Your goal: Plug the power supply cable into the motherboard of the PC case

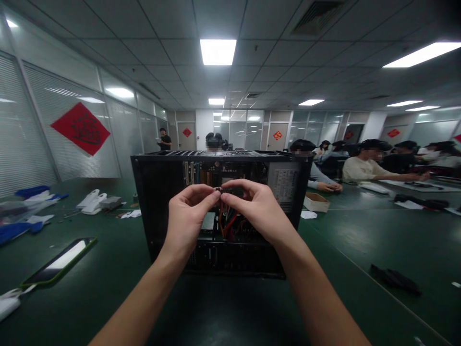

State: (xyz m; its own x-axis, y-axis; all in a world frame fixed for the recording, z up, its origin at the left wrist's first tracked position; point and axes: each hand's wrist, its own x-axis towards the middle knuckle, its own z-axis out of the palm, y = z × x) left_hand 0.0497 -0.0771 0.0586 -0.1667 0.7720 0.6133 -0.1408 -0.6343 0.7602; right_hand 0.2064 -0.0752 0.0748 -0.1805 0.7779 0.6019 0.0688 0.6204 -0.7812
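Note:
A black computer case [158,211] stands upright in front of me, its side open toward me. My left hand [189,206] is closed, thumb and fingertips pinched together before the opening. Right beside it, my right hand [257,204] pinches too, and the fingertips of both hands nearly meet at a small dark cable connector [236,191]. Fingers hide most of that connector. Red and dark cables [226,223] hang just below the hands inside the case. A labelled power supply [284,185] fills the upper right of the case.
On the green table [108,288] at left lie a phone [59,262], white adapters [92,201] and blue plastic bags [18,230]. To the right are a small open box [317,202] and a black cloth-like item [394,278]. Several people sit farther right.

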